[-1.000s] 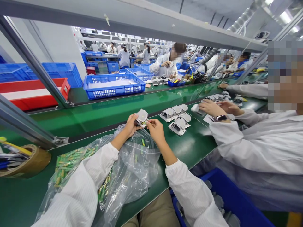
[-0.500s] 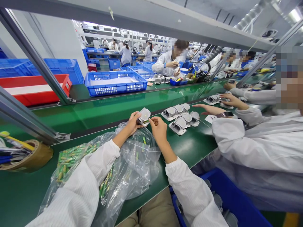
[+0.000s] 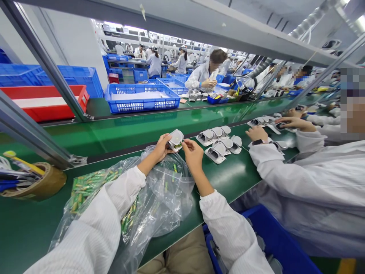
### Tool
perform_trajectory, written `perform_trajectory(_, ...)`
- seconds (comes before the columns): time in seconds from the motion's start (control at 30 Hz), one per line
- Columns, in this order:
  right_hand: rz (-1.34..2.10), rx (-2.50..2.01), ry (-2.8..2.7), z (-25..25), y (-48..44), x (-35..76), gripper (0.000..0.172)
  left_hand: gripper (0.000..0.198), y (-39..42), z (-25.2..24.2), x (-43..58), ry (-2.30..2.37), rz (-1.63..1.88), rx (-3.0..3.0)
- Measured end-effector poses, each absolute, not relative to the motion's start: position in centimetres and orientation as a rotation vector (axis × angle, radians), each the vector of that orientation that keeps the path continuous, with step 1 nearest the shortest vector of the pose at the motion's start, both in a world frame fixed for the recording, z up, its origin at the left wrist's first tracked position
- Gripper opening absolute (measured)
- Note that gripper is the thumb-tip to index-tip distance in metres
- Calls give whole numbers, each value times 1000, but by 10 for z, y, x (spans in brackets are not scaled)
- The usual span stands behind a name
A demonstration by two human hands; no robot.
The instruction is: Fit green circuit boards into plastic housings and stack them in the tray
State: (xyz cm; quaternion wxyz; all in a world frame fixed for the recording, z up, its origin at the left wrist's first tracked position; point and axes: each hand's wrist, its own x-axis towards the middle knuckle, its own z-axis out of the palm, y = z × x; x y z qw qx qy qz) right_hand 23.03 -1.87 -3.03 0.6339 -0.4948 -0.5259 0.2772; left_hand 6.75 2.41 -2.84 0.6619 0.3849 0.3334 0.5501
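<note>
My left hand point(image 3: 161, 149) grips a small white plastic housing point(image 3: 176, 137) above the bench, thumb on top and fingers beneath. Green shows in the open side of the housing, facing me. At its right edge, the thumb and forefinger of my right hand point(image 3: 194, 155) are pinched together; what lies between the fingertips is too small to make out. Below both hands a clear plastic bag point(image 3: 162, 207) is spread out, with many green batteries point(image 3: 88, 186) in it. Several similar white housings point(image 3: 218, 150) sit in two rows right of my right hand.
A tape roll point(image 3: 47, 184) holding pens stands at the left. Beyond the green belt point(image 3: 137, 127) are a blue basket point(image 3: 142, 101) and a red tray point(image 3: 45, 108). A co-worker's hands point(image 3: 258, 134) handle housings at the right. A blue bin point(image 3: 282, 236) sits below the bench edge.
My hands stay together at the housing, and more green shows in its open side. The co-worker's near hand has drawn back and lowered; the view has shifted slightly.
</note>
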Motion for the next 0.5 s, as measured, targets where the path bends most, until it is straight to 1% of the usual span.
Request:
perform_trajectory(0.17,652,-1108,-1253,-33,-17,229,36,69,24,-29,68,772,1252,855)
perform_trajectory(0.3,622,-1140,-1271,-33,-18,229,35,72,24,-28,68,775,1241,869)
perform_trajectory(0.5,538,-1199,-1307,-34,-18,233,32,71,24,-28,67,763,1224,893)
